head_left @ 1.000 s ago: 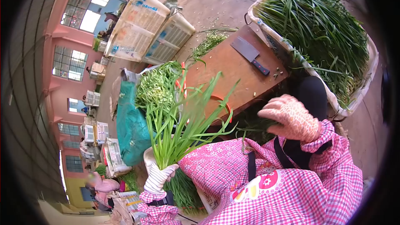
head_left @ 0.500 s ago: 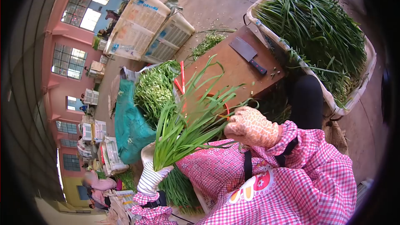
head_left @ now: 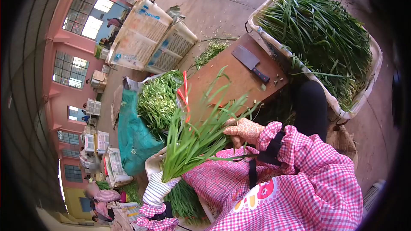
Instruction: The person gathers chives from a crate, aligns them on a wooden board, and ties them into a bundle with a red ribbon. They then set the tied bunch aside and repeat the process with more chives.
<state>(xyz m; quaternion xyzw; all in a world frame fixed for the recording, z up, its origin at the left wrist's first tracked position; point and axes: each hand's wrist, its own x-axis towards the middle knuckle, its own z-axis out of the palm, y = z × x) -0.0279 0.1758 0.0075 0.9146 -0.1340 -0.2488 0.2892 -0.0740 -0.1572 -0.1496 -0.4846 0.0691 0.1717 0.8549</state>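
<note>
In my head camera, my left hand [head_left: 156, 190], in a stripy glove, is gripping the bottom end of a bunch of green leaves [head_left: 188, 145] tight. The bunch is leaning from there toward my other hand, above my pink checked clothes [head_left: 291, 196]. My right hand [head_left: 244, 131], in a spotted glove, is touching the bunch near its tips. Those fingers are bending, but I cannot tell if they are pinching any leaves. Past my hands, a big knife [head_left: 249, 60] is lying flat on a brown board [head_left: 218, 81]. On my right, a big white basket [head_left: 295, 62] is holding lots of long green leaves. On my left, a pile of cut greens [head_left: 156, 98] is sitting by a teal bag [head_left: 132, 132].
</note>
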